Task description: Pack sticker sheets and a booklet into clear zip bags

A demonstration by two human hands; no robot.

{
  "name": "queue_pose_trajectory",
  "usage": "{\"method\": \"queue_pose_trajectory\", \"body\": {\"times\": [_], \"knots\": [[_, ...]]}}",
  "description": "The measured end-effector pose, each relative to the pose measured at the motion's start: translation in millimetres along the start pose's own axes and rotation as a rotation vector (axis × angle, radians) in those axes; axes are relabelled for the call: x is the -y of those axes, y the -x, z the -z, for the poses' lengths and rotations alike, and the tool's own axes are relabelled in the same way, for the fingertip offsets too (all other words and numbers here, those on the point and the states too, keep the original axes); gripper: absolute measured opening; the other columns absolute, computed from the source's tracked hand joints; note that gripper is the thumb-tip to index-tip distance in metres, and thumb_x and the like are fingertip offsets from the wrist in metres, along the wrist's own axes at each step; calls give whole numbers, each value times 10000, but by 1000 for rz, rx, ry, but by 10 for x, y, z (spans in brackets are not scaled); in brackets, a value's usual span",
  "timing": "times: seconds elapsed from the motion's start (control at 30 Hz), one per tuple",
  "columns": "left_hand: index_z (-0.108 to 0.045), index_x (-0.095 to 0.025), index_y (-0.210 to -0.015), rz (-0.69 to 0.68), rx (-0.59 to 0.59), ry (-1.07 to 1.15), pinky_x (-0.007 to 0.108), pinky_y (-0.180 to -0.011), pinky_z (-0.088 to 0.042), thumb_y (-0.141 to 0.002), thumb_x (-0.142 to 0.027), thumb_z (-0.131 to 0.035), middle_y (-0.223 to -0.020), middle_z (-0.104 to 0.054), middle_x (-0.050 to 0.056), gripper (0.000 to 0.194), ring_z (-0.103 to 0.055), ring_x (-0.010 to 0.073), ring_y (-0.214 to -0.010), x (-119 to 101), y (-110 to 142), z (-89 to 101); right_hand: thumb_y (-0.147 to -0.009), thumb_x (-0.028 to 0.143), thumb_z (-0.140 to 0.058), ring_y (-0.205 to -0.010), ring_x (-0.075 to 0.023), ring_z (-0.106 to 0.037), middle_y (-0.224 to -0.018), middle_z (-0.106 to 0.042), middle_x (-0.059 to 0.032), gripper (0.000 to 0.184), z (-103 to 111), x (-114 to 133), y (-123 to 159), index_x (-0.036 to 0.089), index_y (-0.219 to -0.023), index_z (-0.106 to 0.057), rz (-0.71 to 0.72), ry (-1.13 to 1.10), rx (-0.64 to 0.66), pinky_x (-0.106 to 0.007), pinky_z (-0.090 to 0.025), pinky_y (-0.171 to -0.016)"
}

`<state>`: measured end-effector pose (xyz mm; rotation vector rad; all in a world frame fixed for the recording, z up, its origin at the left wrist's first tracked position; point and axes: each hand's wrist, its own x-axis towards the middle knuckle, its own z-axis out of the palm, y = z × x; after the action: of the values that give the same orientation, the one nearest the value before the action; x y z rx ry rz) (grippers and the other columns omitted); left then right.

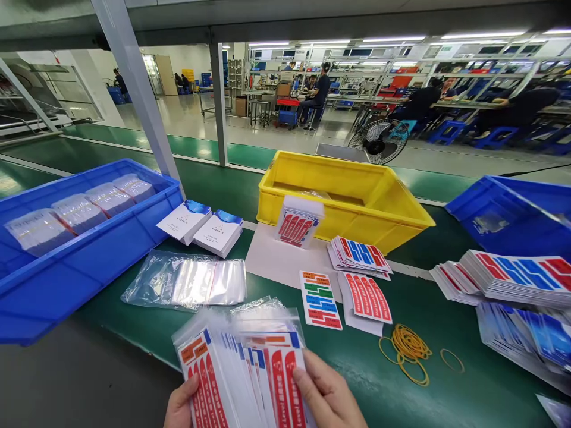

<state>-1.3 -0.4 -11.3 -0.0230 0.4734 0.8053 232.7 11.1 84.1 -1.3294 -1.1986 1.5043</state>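
Observation:
My left hand (pixel 181 407) and my right hand (pixel 328 395) together hold a fanned stack of clear bags with sticker sheets (pixel 243 368) at the bottom of the view, close to my body. The left thumb presses the stack's left edge, and the right fingers pinch its right side. Just beyond lie a multicoloured sticker sheet (pixel 320 299) and a pile of red sticker sheets (pixel 367 299) on the green belt (pixel 446 392). Yellow rubber bands (pixel 408 351) lie to the right of them.
A blue bin (pixel 84 261) with bundled packs stands at left, beside empty clear bags (pixel 190 280) and white booklets (pixel 203 226). A yellow bin (pixel 343 199) sits behind, another blue bin (pixel 513 217) at right above stacks of sticker sheets (pixel 513 273). Other people work far behind.

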Motion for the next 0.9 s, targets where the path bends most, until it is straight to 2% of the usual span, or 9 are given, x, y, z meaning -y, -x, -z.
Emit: {"method": "queue_pose_trajectory", "body": {"times": [0.1, 0.2, 0.27, 0.33, 0.4, 0.6, 0.73, 0.8, 0.9], "knots": [[-692, -89, -994, -23, -28, 5, 481, -1029, -283, -781, -334, -526, -1012, -696, 147, 365, -537, 349, -1109, -3, 25, -59, -797, 514, -541, -954, -270, -621, -1141, -631, -119, 529, 154, -115, -63, 216, -1233, -505, -9, -58, -139, -367, -511, -798], [-690, -90, -1000, -11, -38, 12, 501, -1027, -278, -792, -329, -512, -1010, -694, 157, 364, -529, 354, -1118, 8, 7, -54, -780, 476, -582, -1165, -280, -490, -1337, -481, -101, 548, 220, -236, -63, 244, -1267, -485, 116, 134, -299, -386, -417, -958], [-694, -101, -992, 12, -37, 14, 519, -1025, -272, -778, -335, -527, -1013, -694, 158, 358, -517, 361, -1130, 19, -26, -12, -784, 500, -558, -1192, -288, -467, -1324, -503, -82, 525, 176, -264, -22, 255, -1247, -521, 133, 201, -160, -394, -382, -991], [-700, -104, -979, 33, -32, 14, 530, -1025, -267, -754, -353, -551, -1007, -696, 157, 366, -505, 369, -1141, 26, -54, 32, -787, 539, -527, -1088, -291, -557, -1196, -615, -75, 504, 85, -235, 26, 261, -1205, -567, 60, 198, 53, -386, -447, -920], [-701, -108, -975, 32, -35, 11, 537, -1024, -264, -740, -362, -565, -1000, -699, 155, 372, -504, 373, -1140, 27, -61, 47, -785, 562, -513, -961, -284, -621, -1066, -684, -69, 480, -2, -169, 52, 258, -1143, -614, -1, 164, 122, -362, -504, -820], [-701, -124, -980, -69, -43, -39, 517, -1026, -271, -774, -285, -548, -1008, -698, 144, 303, -550, 352, -1093, 10, 23, -103, -805, 522, -524, -969, -285, -621, -1130, -639, -132, 551, 112, -97, -51, 208, -1255, -479, -31, -126, -38, -376, -519, -783], [-701, -95, -970, -44, -75, -51, 498, -1028, -277, -784, -277, -540, -992, -701, 156, 306, -545, 349, -1100, 9, 27, -142, -786, 512, -555, -1237, -280, -414, -1425, -358, -90, 567, 256, -179, -92, 260, -1284, -452, 39, 168, -267, -396, -382, -993], [-691, -78, -987, -25, -98, -53, 505, -1028, -273, -782, -286, -537, -1012, -692, 167, 330, -522, 355, -1126, 13, 4, -112, -807, 548, -493, -1260, -278, -384, -1401, -402, -74, 528, 222, -175, -70, 265, -1252, -506, 76, 216, -173, -395, -346, -1020], [-689, -71, -984, 20, -102, -27, 527, -1021, -274, -745, -341, -570, -1006, -693, 171, 380, -508, 372, -1136, 17, -27, -55, -825, 586, -420, -1044, -284, -576, -1152, -633, -90, 516, 70, -90, -16, 228, -1143, -613, 69, 138, 178, -388, -449, -906]]}}
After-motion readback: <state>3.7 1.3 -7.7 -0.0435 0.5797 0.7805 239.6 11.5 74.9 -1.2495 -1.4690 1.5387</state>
